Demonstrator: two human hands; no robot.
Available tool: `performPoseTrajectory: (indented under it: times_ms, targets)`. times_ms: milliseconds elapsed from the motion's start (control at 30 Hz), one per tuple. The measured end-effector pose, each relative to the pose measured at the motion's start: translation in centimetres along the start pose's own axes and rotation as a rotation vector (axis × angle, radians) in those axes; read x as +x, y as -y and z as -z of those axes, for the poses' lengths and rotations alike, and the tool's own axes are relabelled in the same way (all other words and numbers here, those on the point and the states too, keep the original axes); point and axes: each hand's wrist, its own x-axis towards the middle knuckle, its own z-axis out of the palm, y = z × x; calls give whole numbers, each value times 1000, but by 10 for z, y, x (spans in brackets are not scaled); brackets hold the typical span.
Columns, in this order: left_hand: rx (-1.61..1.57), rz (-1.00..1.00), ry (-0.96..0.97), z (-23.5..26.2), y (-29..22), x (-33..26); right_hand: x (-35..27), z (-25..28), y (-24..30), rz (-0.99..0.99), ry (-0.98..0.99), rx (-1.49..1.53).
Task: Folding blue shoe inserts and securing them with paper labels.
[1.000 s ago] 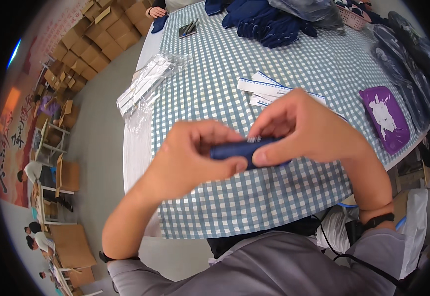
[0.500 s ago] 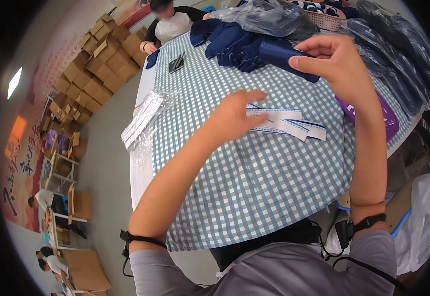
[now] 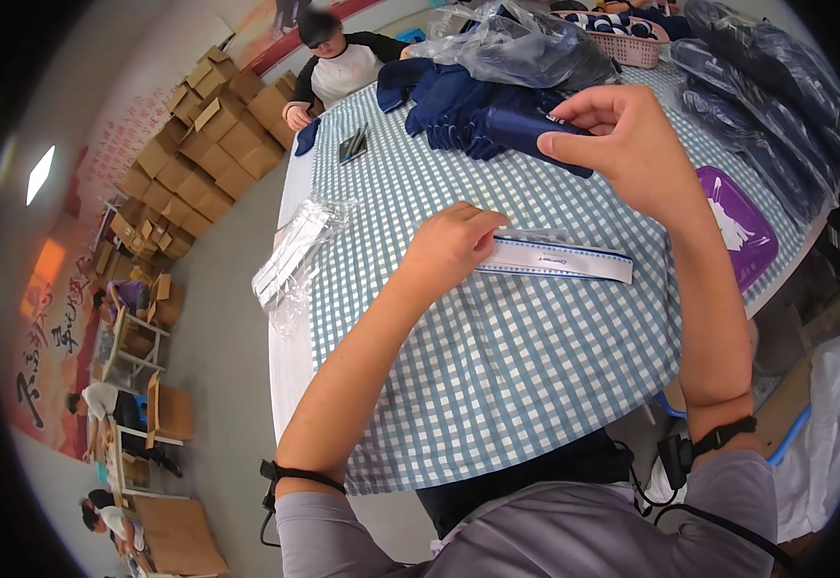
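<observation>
My left hand (image 3: 454,246) is closed in a pinch at the left end of a small stack of white paper strips (image 3: 560,260) with blue patterned edges. The strips lie on or just above the checked tablecloth. Farther back and to the right, my right hand (image 3: 627,144) grips a smooth navy folded piece (image 3: 516,130), thumb in front and fingers behind. Its far left end overlaps a heap of navy cloth pieces (image 3: 444,101) in the view, and I cannot tell whether they touch.
A clear bag of white strips (image 3: 295,255) lies at the table's left edge. Behind the heap are plastic-wrapped bundles (image 3: 516,43) and a pink basket (image 3: 627,48). A purple container (image 3: 743,231) sits at right. Across the table sits a person (image 3: 343,72); cartons (image 3: 218,135) stand beyond.
My left hand has closed on the strips, which were fanned out and now lie nearly aligned. My right hand has shifted slightly left and down with the navy piece.
</observation>
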Motion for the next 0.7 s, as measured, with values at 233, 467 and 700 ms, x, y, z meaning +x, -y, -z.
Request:
performPoseTrajectory:
  times_ms: [233, 467, 700]
  targets:
    - [-348, 519, 14, 21, -3, 3, -1, -2, 0, -51, 9, 39]
    - [-759, 666, -664, 71, 31, -21, -6, -10, 12, -108, 101, 453]
    - [-846, 588, -1013, 85, -37, -46, -48, -81, 26, -359, 434, 983]
